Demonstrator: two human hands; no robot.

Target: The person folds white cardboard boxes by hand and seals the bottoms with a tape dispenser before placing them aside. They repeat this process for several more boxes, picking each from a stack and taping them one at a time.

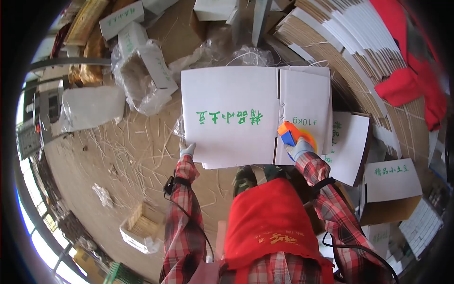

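A flat white carton (227, 92) with green printed characters lies in front of me, its flaps on the right marked "±10kg". My left hand (187, 149), in a pale glove, grips the carton's near left corner, fingers mostly hidden. Over the right flaps, my right hand (301, 149), also gloved, is closed around an orange and blue tape dispenser (289, 132). The dispenser's front overlaps the flap close to the crease. Under the carton's right side shows another white printed carton (349, 146).
Stacks of flattened cartons (331, 38) fill the far right, with red cloth (399, 87) over them. An opened box (392, 189) stands at the right. Plastic-wrapped boxes (142, 71) lie far left. Straw-like strips and a small crate (142, 227) are on the floor.
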